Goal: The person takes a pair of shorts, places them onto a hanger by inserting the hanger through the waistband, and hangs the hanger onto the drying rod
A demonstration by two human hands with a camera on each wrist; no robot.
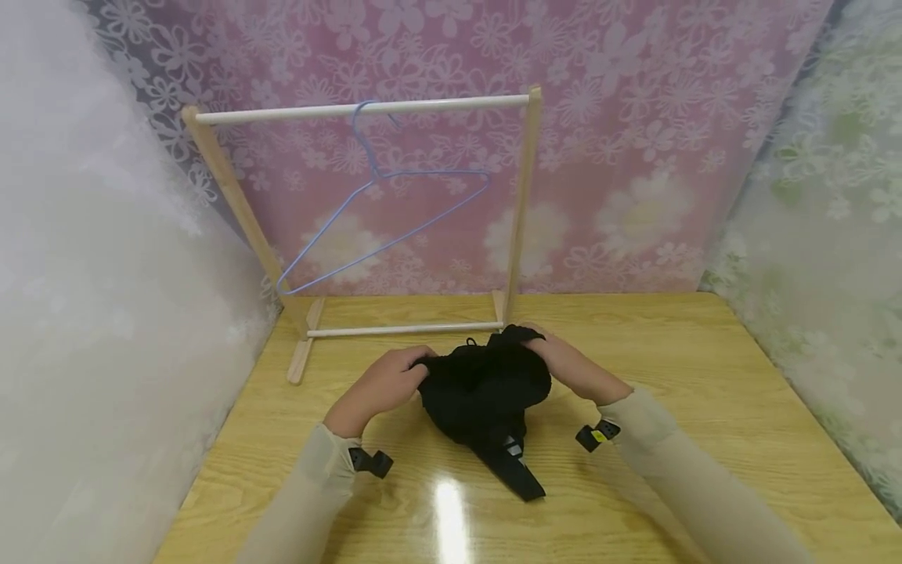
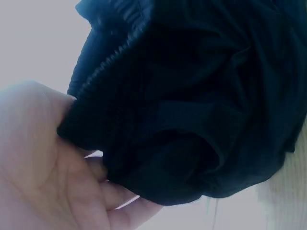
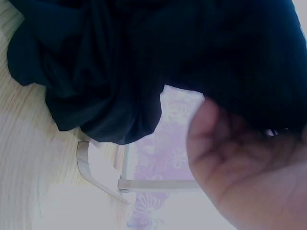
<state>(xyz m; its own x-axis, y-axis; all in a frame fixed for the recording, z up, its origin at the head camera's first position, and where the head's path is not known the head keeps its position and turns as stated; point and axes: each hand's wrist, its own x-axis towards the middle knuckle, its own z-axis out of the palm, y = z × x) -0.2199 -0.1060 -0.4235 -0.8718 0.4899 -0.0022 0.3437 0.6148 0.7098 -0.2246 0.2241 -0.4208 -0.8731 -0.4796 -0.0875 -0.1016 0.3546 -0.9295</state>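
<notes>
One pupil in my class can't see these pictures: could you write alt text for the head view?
A person's left hand and right hand grip opposite sides of a crumpled black garment over a table. Behind it, a bare blue hanger hangs from a rack.

The left hand and right hand grip a black garment, 1 at each side of it (a strip pokes out on its near side). Beyond it, a rack stands on the table, with 1 blue hanger hooked over the white top bar.
</notes>
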